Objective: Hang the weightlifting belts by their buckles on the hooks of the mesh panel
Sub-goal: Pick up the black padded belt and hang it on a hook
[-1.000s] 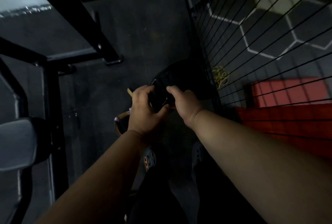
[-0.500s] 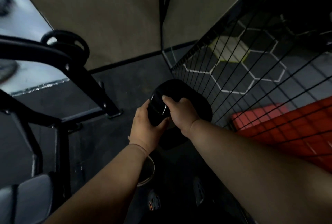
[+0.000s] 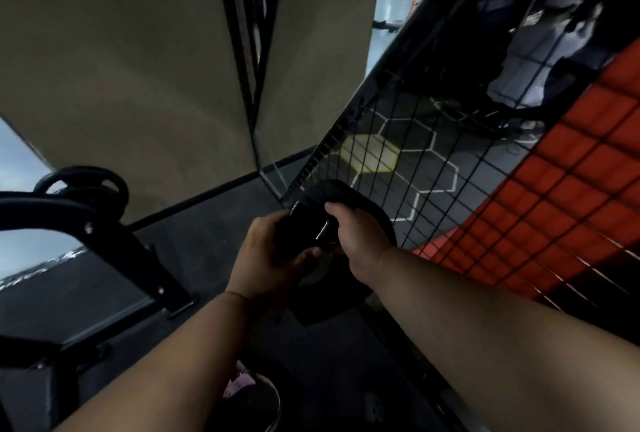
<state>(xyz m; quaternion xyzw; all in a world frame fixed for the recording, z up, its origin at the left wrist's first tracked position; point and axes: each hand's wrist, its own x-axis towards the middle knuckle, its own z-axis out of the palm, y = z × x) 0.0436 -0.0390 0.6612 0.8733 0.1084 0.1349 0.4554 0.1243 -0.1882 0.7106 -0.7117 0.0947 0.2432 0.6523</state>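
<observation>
- Mesh panel [image 3: 485,168]: a black wire grid that rises just beyond and to the outer side of the right hand. Compared with a second ago, far more of its upper part is in view and much less floor. No hook can be made out on it.
- Weightlifting belt [image 3: 346,199]: black and curled into a loop, held in front of the body between both hands, near the foot of the panel but apart from it. It has been lifted off the floor since a second ago, which probably means the carry towards a hook is under way and the hanging is not yet done. The loop arches up and away from the hands; being curled, its long axis cannot be read.
- Left hand [image 3: 273,258]: closed round the near, strap end of the belt from below, thumb on top.
- Right hand [image 3: 356,237]: fingers curled over the belt's top edge, just beside the buckle.
- Buckle [image 3: 322,232]: a thin metal bar glinting between the two hands, tilted, its upper end towards the panel.
</observation>
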